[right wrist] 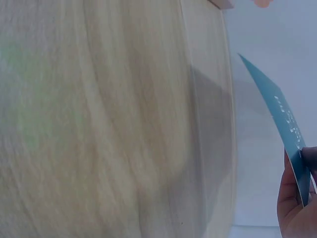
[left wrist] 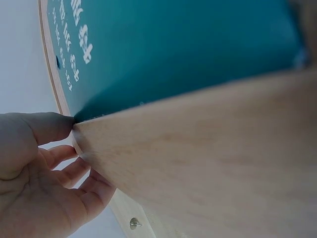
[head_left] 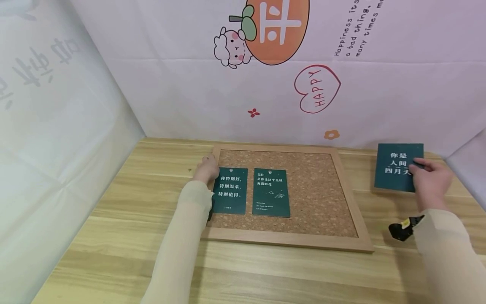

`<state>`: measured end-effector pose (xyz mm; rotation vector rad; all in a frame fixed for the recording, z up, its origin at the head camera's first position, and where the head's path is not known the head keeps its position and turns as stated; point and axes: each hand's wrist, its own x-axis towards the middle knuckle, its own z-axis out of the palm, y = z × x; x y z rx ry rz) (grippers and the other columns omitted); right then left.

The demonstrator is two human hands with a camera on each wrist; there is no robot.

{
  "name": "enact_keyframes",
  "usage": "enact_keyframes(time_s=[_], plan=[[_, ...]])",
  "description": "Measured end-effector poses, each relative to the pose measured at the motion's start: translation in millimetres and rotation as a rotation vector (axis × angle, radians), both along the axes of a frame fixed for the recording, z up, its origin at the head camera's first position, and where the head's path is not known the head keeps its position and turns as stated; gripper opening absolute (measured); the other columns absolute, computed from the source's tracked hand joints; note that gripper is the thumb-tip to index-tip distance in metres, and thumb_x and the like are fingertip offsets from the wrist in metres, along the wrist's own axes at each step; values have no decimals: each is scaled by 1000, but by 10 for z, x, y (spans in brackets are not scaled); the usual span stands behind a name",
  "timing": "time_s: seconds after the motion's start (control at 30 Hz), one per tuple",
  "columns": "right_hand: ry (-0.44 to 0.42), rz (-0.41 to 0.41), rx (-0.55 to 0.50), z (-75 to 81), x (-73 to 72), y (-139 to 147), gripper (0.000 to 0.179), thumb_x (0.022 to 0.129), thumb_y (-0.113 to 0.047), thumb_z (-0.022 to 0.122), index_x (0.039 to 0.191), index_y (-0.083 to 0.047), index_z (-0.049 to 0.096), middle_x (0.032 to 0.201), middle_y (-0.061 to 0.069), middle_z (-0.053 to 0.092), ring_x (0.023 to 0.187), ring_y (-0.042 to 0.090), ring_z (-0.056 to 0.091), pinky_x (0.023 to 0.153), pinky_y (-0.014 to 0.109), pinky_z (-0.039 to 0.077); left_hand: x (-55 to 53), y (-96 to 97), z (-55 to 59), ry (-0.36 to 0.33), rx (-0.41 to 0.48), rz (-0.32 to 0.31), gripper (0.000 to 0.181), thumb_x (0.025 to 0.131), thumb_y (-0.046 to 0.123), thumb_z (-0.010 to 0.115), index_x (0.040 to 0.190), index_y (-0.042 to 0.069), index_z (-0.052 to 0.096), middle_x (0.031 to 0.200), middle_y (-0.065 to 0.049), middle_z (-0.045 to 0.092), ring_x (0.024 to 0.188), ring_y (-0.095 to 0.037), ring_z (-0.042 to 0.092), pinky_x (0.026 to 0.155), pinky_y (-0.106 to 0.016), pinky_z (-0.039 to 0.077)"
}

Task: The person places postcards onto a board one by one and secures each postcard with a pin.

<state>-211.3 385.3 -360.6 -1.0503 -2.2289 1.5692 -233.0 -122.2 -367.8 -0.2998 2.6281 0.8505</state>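
A cork board (head_left: 315, 190) in a light wooden frame lies on the table, with two dark green printed cards on it. The left card (head_left: 230, 192) and the middle card (head_left: 271, 194) each have a round silver tack at the top. My left hand (head_left: 207, 169) grips the frame's left side; in the left wrist view its thumb (left wrist: 54, 127) is at the upper edge and the fingers are below. Off to the right, my right hand (head_left: 433, 181) pinches a third green card (head_left: 395, 169) by its right edge, the white lettering facing up.
A thumbtack (left wrist: 134, 223) sits on the table just left of the board. Behind the wooden table (head_left: 265, 274) hangs a white cloth (head_left: 182, 93) with cartoon prints, and another white sheet (head_left: 68, 147) closes off the left side.
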Motion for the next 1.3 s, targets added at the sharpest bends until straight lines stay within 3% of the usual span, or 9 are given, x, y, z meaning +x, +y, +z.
enact_keyframes(time_s=[0.1, 0.27, 0.7, 0.97, 1.3], plan=[[1, 9, 6, -4, -24, -26, 43, 92, -13, 58, 131, -31, 57, 86, -24, 43, 79, -6, 35, 59, 6, 35, 3, 2, 5, -1, 3, 2, 55, 102, 7, 29, 152, 1, 8, 158, -22, 9, 144, -43, 17, 119, -51, 19], [-10, 34, 7, -14, -47, -57, 44, 93, -15, 58, 136, -23, 53, 92, -31, 44, 85, -9, 35, 62, 4, 35, -1, -3, 1, -3, 10, 5, 55, 102, 7, 29, 152, 2, 8, 158, -22, 9, 143, -43, 18, 119, -51, 20], [-7, 174, 105, 4, -33, -195, 49, 92, -21, 61, 139, -15, 49, 88, -26, 41, 82, -6, 34, 63, 6, 34, -4, -6, -11, 0, 15, 10, 56, 102, 8, 30, 152, 2, 8, 158, -22, 9, 143, -42, 20, 119, -51, 21], [-68, 224, 162, 44, -55, -320, 52, 94, -29, 57, 144, -21, 43, 93, -30, 34, 91, -6, 33, 79, 12, 33, -4, -4, 2, -3, 11, 9, 56, 102, 8, 30, 152, 2, 8, 159, -22, 8, 144, -43, 17, 119, -50, 20], [-51, 294, 191, 62, -105, -478, 53, 95, -26, 54, 145, -15, 41, 95, -19, 37, 88, 2, 33, 70, 10, 37, 5, -11, 4, -1, 32, 8, 57, 101, 7, 30, 153, 2, 7, 159, -21, 5, 145, -43, 13, 120, -51, 18]])
